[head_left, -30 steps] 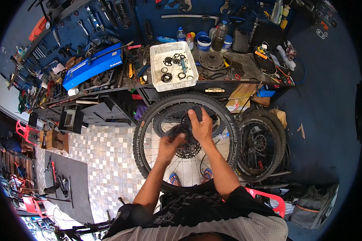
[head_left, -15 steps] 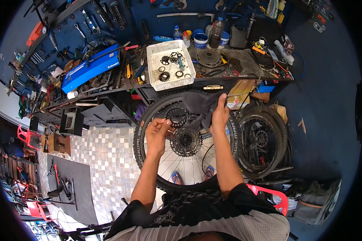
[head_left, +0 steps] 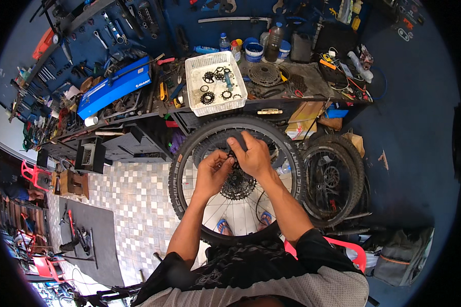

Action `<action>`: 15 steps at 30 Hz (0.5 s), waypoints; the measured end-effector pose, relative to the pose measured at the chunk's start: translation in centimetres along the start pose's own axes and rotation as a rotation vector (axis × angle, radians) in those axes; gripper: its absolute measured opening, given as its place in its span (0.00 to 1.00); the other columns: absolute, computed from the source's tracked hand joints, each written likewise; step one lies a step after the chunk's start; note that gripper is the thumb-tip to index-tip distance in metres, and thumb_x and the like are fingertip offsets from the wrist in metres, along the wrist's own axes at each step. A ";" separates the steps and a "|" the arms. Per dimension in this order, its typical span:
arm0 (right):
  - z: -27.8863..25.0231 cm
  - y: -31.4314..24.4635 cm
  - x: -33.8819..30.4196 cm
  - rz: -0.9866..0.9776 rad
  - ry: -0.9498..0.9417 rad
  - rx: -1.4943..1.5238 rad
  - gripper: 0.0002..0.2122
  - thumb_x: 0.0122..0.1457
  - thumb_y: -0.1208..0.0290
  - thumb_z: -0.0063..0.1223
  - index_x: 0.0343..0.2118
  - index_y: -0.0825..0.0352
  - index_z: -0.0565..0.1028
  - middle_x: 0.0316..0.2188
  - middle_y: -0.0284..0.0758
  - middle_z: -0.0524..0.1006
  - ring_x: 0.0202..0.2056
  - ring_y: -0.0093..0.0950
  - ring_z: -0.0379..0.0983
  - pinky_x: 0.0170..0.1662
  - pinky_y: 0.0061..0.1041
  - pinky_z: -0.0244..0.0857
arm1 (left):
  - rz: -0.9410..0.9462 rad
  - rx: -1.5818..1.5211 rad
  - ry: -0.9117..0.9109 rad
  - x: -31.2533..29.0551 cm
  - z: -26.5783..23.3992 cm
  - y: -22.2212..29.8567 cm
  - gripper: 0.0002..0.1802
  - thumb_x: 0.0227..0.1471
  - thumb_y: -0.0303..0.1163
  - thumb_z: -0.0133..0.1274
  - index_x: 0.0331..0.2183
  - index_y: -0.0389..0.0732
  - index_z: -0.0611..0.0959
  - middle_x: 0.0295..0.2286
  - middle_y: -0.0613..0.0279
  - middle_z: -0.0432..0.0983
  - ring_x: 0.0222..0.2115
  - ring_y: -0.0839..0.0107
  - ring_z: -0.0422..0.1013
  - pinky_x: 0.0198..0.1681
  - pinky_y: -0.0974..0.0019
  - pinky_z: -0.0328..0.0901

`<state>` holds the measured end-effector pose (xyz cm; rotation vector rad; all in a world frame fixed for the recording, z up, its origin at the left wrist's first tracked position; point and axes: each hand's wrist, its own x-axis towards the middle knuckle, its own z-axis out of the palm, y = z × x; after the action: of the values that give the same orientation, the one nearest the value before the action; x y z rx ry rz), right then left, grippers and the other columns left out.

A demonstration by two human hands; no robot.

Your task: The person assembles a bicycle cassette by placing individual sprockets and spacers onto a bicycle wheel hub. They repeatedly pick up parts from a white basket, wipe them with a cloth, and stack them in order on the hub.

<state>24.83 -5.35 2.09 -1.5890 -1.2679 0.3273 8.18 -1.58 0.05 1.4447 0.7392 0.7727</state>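
Note:
My left hand (head_left: 212, 174) is closed, pinching a thin black cog (head_left: 232, 155), which is mostly hidden behind the fingers. Right beside it, my right hand (head_left: 253, 159) holds a dark grey cloth (head_left: 239, 145) at the cog, the thumb reaching across toward the left fingertips. Little of the cloth shows. Below both hands lies a bicycle wheel with a black tyre (head_left: 178, 176), a dark cassette (head_left: 239, 188) at its hub. The hands partly cover the cassette.
On the workbench ahead, a white basket (head_left: 193, 105) holds several cogs and small parts. A large cassette (head_left: 265, 74), bottles, and a blue box (head_left: 110, 92) stand there too. More wheels (head_left: 338, 217) lean at right. A red chair (head_left: 361, 253) stands near my right elbow.
My right hand has moved left and down with the cloth, meeting my left hand. The left hand has shifted slightly right, keeping the cog. The cloth, earlier hanging spread out, is now bunched.

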 end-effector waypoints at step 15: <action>-6.6 7.2 -3.4 0.248 0.141 0.225 0.27 0.70 0.46 0.47 0.45 0.73 0.78 0.36 0.38 0.79 0.41 0.26 0.73 0.47 0.27 0.66 | -0.060 -0.420 0.130 -3.0 -1.2 5.7 0.04 0.61 0.25 0.58 0.34 0.34 0.82 0.29 0.58 0.82 0.24 0.75 0.75 0.26 0.71 0.70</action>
<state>32.28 -11.11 -2.25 -1.5469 -0.8949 0.4872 5.39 -3.48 5.73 0.9979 0.6673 0.9193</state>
